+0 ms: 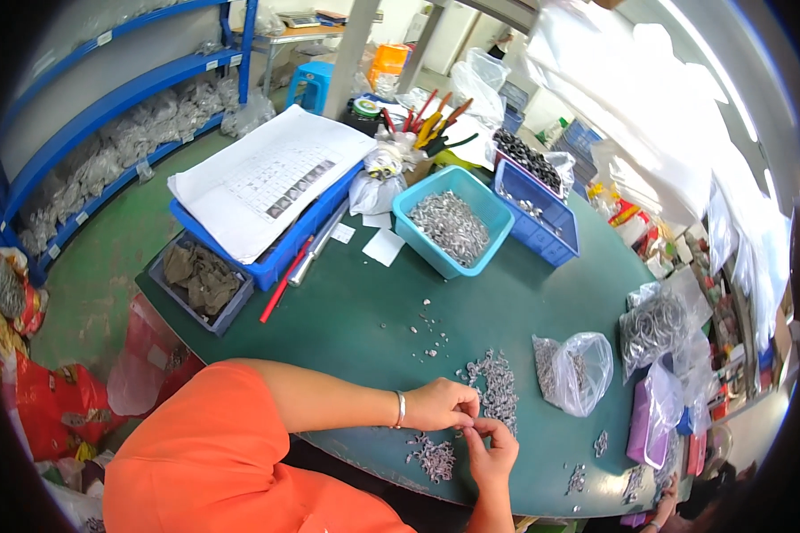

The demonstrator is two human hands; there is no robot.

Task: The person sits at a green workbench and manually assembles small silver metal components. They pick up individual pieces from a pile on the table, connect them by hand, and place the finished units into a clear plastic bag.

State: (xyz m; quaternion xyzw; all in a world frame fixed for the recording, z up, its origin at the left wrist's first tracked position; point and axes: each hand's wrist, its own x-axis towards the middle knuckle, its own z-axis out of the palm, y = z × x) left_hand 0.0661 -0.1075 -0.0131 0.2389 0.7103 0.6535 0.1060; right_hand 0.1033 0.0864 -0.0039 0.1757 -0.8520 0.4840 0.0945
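My left hand (pixel 439 404), with a bracelet (pixel 401 409) at its wrist, meets my right hand (pixel 493 451) over the near edge of the green table (pixel 347 329). Thumbs and fingers of both are pinched together at one spot. Whatever sits between the fingertips is too small and covered to name. Just beyond them spreads a loose pile of small silvery metal pieces (pixel 498 389). A smaller heap of similar metal parts (pixel 434 458) lies nearer me, left of my right hand.
A turquoise bin (pixel 403 218) of metal parts stands beyond, beside a blue bin (pixel 556 253). Papers (pixel 240 191) rest on a blue tray at left. Plastic bags (pixel 587 373) and a purple basket (pixel 638 426) are at right. Another person's hand (pixel 667 502) shows lower right.
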